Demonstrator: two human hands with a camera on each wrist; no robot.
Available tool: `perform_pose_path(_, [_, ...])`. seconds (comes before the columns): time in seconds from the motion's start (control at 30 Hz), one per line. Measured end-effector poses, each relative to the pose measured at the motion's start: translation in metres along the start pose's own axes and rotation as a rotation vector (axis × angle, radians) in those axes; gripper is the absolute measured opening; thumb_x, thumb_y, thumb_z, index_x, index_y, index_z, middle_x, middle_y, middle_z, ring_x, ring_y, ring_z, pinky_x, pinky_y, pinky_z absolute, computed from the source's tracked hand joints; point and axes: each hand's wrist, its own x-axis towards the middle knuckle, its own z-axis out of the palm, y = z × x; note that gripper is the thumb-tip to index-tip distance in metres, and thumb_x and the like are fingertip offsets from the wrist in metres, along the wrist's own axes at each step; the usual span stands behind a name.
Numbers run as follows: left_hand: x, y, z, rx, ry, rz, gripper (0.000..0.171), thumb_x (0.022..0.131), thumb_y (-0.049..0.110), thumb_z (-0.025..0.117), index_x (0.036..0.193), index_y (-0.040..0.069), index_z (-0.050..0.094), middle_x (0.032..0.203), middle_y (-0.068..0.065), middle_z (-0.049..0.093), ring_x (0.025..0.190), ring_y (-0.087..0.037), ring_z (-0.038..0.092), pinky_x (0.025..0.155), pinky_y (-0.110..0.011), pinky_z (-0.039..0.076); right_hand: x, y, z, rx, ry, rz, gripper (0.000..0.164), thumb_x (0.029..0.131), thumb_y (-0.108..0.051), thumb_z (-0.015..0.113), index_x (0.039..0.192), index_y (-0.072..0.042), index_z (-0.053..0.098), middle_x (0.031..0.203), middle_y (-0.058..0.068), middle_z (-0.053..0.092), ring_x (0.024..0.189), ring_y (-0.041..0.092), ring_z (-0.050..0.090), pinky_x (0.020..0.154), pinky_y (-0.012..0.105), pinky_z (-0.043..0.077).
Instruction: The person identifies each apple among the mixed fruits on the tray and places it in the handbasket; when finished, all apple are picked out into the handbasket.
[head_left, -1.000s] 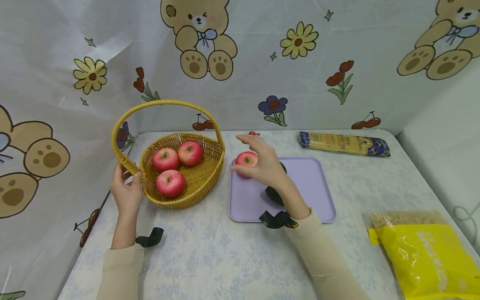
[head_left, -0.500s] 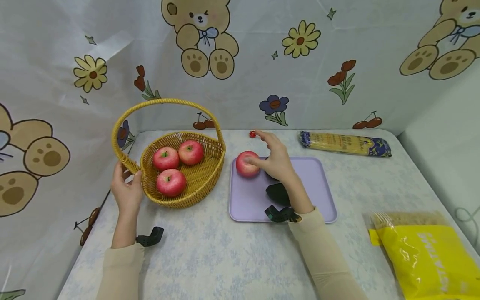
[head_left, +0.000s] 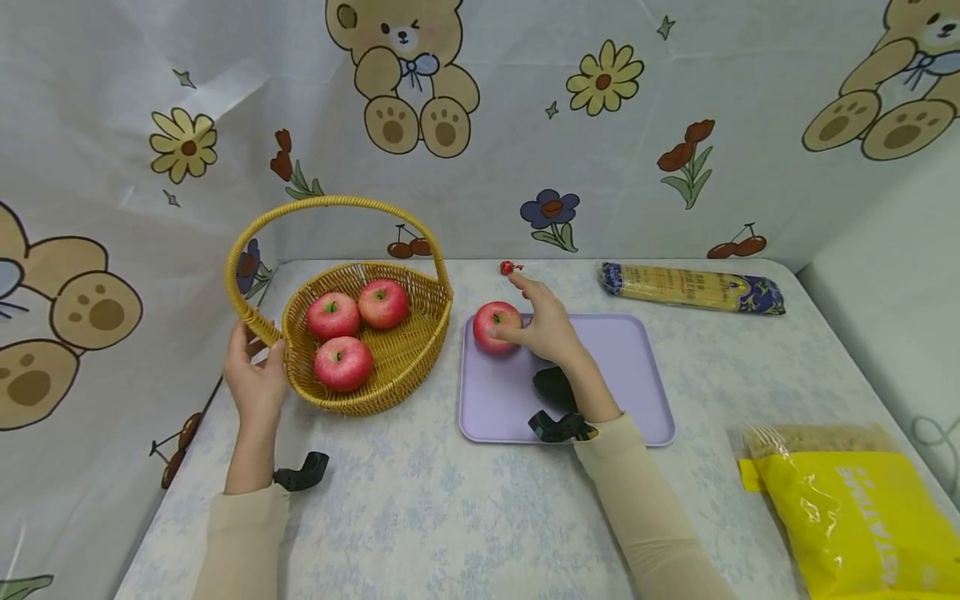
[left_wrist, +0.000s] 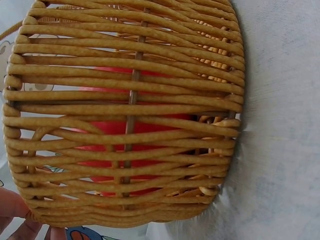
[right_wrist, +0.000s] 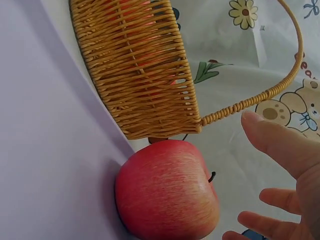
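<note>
My left hand (head_left: 255, 382) grips the yellow wicker basket (head_left: 390, 387) at its left end, where the arched handle meets the rim. Inside the basket lie three red apples (head_left: 342, 364), which also show through the weave (left_wrist: 120, 125) in the left wrist view. Another red apple (head_left: 497, 327) sits at the far left corner of the lilac tray (head_left: 495, 425). Just above and right of that apple hovers my right hand (head_left: 551, 329), thumb and fingers spread apart, holding nothing. A dark, rounded thing (head_left: 553, 388) on the tray is partly hidden by the right forearm.
A long yellow and blue packet (head_left: 690, 288) lies at the back right. Near the right edge is a yellow pasta bag (head_left: 855, 508). A small red item (head_left: 507, 267) lies behind the tray. A bear-print curtain (head_left: 480, 125) hangs behind the table.
My right hand has moved right and slightly down, then a little back left, uncovering more of the tray apple. The left hand keeps its grip on the basket.
</note>
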Motion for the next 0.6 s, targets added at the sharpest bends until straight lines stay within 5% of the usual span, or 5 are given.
perform_pose_path(0.6, [-0.0002,-0.0004,-0.0006,0.001,-0.002,0.009,0.05,0.097,0.004,0.055,0.143,0.022,0.048,0.131,-0.006,0.058,0.117,-0.02,0.055,0.082,-0.02,0.044,0.0021,0.0081,0.0085,-0.057,-0.047,0.038,0.094,0.073,-0.029,0.086,0.15,-0.008,0.037,0.148,0.016,0.045,0.134,0.035,0.043,0.109,0.052,0.038])
